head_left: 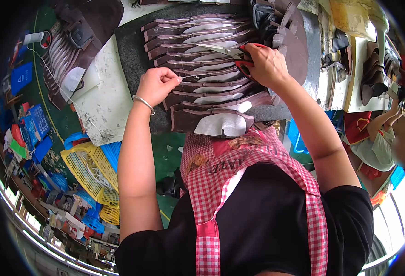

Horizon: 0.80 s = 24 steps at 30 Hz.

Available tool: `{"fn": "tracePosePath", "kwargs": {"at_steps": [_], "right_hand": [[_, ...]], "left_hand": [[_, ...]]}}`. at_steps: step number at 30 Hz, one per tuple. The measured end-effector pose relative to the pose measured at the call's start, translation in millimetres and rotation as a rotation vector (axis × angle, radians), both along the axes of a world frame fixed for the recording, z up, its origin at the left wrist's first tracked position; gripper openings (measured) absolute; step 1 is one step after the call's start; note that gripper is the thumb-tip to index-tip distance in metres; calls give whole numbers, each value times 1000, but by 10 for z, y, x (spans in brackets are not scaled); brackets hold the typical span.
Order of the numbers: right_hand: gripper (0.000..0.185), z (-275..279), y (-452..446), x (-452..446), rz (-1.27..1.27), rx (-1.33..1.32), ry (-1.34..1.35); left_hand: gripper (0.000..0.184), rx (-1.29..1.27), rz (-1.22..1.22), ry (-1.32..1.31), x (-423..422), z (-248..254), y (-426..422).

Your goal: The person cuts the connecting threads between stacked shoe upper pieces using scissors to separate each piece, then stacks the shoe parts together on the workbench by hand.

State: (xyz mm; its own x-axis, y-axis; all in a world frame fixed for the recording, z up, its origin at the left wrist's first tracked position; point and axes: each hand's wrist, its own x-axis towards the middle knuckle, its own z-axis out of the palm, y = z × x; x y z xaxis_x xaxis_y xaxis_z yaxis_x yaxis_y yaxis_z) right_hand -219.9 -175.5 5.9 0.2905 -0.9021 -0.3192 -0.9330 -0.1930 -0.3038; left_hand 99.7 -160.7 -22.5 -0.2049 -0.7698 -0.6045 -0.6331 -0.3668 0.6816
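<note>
My right hand (268,66) grips red-handled scissors (226,49), with their blades pointing left, slightly apart, over a row of brown shoe-upper pieces (182,120). These pieces overlap in a fanned stack and carry pale grey-white patches. At the left side of the row my left hand (154,87) is closed in a pinch, thumb against fingers, above the pieces. A tiny pale speck shows by its fingertips, too small to name. The dark work board (131,55) lies beneath the row.
More brown pieces (80,50) lie fanned at the upper left. A yellow basket (80,168) stands below the table on the left. Black and brown parts (290,46) are piled beyond my right hand. At the far right another person (372,147) sits at work.
</note>
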Motion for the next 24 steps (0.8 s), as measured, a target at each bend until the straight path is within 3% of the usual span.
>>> {"fn": "tracePosePath", "kwargs": {"at_steps": [5, 10, 14, 19, 23, 24], "right_hand": [[21, -48, 32, 39, 49, -64, 143], [35, 145, -3, 76, 206, -250, -56], [42, 256, -55, 327, 400, -220, -27], [31, 73, -113, 548, 528, -359, 16], [23, 234, -151, 624, 442, -102, 143], [29, 340, -159, 589, 343, -22, 70]], "left_hand": [[27, -110, -105, -283, -92, 32, -173], [31, -188, -138, -576, -189, 32, -196], [24, -36, -94, -204, 82, -32, -128], [14, -42, -12, -89, 161, -104, -57], [10, -6, 88, -104, 184, -139, 12], [11, -20, 137, 11, 177, -137, 52]]}}
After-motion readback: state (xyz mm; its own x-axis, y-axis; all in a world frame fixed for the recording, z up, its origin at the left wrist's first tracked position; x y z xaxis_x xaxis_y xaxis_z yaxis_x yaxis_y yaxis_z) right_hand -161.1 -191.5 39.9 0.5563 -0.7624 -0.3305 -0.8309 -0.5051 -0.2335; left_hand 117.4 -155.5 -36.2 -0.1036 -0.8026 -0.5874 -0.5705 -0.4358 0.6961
